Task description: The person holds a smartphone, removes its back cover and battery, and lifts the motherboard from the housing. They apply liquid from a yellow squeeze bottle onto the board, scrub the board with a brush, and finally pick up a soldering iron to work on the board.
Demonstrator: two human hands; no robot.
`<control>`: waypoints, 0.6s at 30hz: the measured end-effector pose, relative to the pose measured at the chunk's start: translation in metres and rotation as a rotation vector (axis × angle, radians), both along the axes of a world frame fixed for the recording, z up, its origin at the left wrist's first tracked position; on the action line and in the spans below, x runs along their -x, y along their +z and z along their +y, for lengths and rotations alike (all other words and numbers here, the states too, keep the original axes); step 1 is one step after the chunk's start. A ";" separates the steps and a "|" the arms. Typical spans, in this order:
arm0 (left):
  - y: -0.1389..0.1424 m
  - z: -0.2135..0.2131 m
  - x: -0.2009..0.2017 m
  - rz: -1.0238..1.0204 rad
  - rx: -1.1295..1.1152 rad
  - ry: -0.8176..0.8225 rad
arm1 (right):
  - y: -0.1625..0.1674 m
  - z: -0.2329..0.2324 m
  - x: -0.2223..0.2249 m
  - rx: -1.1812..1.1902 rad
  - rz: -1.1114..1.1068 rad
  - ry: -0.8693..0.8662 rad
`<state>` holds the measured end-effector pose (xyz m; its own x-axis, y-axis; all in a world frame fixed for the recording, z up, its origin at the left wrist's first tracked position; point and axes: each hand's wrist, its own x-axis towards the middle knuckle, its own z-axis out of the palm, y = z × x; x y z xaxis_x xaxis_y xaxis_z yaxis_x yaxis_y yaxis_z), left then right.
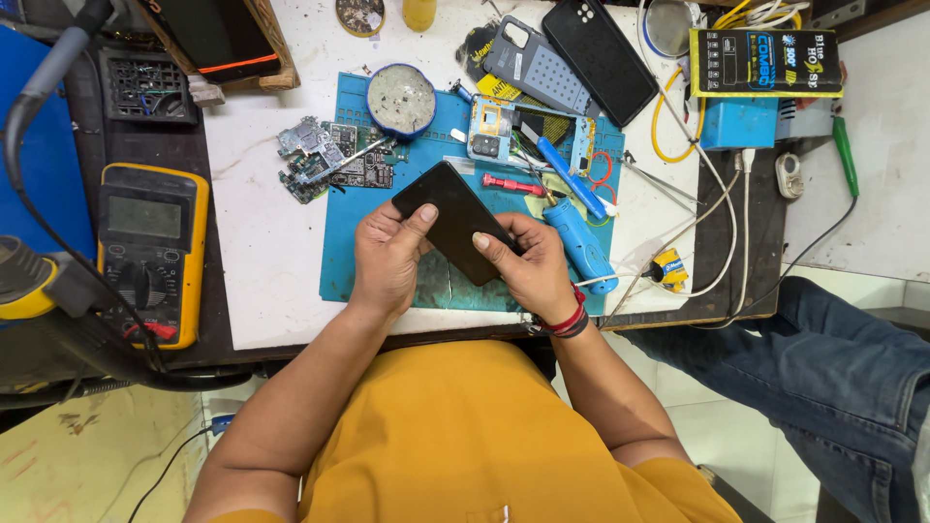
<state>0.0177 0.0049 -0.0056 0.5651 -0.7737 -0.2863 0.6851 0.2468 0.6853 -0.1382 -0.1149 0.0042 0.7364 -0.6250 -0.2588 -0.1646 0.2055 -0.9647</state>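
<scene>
A: Where's the phone (455, 221) right now?

B: Centre of the frame, tilted, raised above the blue mat (341, 232). Your left hand (387, 261) grips its lower left edge, thumb on top. Your right hand (528, 266) pinches the lower right end, thumb flat on the dark face. Both hands are closed on it.

A: What could go wrong?

B: You hold it only by the edges, so I'd judge a twist could flex or crack the panel. A slip would drop it onto the red driver (511, 183) and blue tool (579, 247) just beside your right hand. The circuit boards (325, 160) at the mat's upper left sit near your left hand; a sweep could knock them off.

A: Any containers?

B: A round blue tin (401, 99) at the mat's top edge, holding greyish matter I can't identify. A small round dish (360, 15) at the top of the frame holds dark bits, too small to tell. The open phone frame (492, 131) right of the tin shows its camera module inside.
</scene>
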 end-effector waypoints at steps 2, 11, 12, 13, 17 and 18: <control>-0.001 0.000 0.000 -0.001 -0.004 0.002 | 0.001 0.000 0.000 -0.001 -0.008 0.004; 0.014 0.000 0.014 -0.248 0.099 -0.033 | 0.041 0.017 0.000 0.668 0.009 -0.070; 0.019 0.002 0.018 -0.317 0.126 -0.044 | 0.047 0.020 0.000 0.862 0.006 -0.079; 0.023 0.004 0.022 -0.314 0.130 -0.058 | 0.053 0.023 0.000 0.938 -0.021 -0.063; 0.039 0.009 0.029 -0.426 0.123 -0.086 | 0.066 0.028 0.001 1.052 -0.100 -0.027; 0.042 0.010 0.030 -0.480 0.113 -0.086 | 0.067 0.028 0.003 1.029 -0.106 -0.023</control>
<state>-0.0119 0.0148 0.0369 0.5457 -0.8343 0.0787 0.3202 0.2944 0.9004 -0.1412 -0.0872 0.0714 0.7093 -0.5216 0.4742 -0.0749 -0.7246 -0.6851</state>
